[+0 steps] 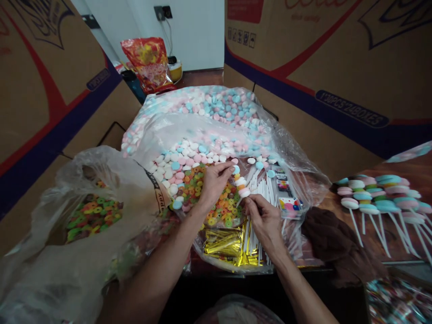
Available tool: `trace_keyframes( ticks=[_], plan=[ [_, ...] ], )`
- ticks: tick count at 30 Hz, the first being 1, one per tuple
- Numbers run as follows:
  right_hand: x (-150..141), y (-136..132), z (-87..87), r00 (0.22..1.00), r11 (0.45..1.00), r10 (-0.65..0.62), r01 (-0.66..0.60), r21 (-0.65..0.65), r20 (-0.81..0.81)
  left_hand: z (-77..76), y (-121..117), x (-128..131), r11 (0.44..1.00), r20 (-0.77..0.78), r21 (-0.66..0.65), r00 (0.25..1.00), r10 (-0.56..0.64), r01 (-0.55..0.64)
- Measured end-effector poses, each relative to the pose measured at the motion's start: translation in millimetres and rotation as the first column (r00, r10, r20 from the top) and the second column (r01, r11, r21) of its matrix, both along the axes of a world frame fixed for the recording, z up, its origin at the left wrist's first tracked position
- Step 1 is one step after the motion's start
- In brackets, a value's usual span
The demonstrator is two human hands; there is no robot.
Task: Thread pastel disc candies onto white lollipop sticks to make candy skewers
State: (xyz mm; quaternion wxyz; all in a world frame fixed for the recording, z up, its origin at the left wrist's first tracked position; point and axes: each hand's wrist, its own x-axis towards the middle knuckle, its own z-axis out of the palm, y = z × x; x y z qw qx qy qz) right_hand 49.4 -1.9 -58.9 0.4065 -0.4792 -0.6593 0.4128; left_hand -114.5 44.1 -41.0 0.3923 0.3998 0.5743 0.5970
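Observation:
Between my hands is a candy skewer [240, 183], a white stick threaded with pink, white and blue marshmallows and orange ring gummies. My right hand [265, 220] pinches it at its lower end. At its upper end the fingers of my left hand [218, 180] close on a marshmallow at the tip, partly hidden by the fingers. Below my left hand lie many ring gummies [227, 209]. Loose marshmallows [175, 166] surround them at the left and back. White sticks [266, 189] and gold twist ties [222, 243] lie close to my right hand.
A large clear bag of marshmallows [216, 101] lies behind. At left stands an open plastic bag [91, 180] of ring gummies. Finished-looking skewers [381, 193] lie at right beside a brown cloth [334, 238]. Big cardboard boxes [324, 58] flank both sides.

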Motion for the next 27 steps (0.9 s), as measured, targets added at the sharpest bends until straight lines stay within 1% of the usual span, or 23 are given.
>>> trace_keyframes(
  ticks=[5, 9, 11, 15, 19, 25, 27],
  plan=[
    [-0.1, 0.3, 1.3, 1.000, 1.000, -0.019, 0.019, 0.015, 0.025, -5.3, -1.6, 3.7, 0.999, -0.105, 0.040, 0.994, -0.001, 0.005],
    [-0.5, 0.0, 2.6, 0.999, 0.999, -0.032, 0.031, 0.005, 0.029, -7.3, -3.7, 6.9, 0.998, -0.249, 0.049, 0.968, -0.028, 0.042],
    [-0.9, 0.0, 2.2, 0.999, 0.999, -0.033, 0.032, 0.006, 0.034, -8.4, -4.3, 8.6, 0.997, -0.287, 0.047, 0.957, -0.047, 0.063],
    [-1.7, 0.3, 1.0, 0.999, 0.999, -0.036, 0.036, 0.006, 0.038, -11.6, -5.0, 11.9, 0.996, -0.251, 0.006, 0.964, -0.085, 0.090],
    [-2.2, 0.6, 2.6, 0.996, 0.997, -0.076, 0.076, -0.006, 0.042, -13.3, -7.5, 15.1, 0.989, -0.211, -0.045, 0.967, -0.144, 0.138],
    [-1.5, 3.6, 2.9, 0.991, 0.993, -0.112, 0.114, -0.026, 0.066, -12.7, -12.8, 21.4, 0.984, -0.251, -0.060, 0.952, -0.176, 0.166],
    [-1.6, 4.8, 1.7, 0.990, 0.992, -0.125, 0.127, -0.025, 0.069, -12.0, -13.1, 22.8, 0.984, -0.238, -0.062, 0.955, -0.176, 0.166]
  ],
)
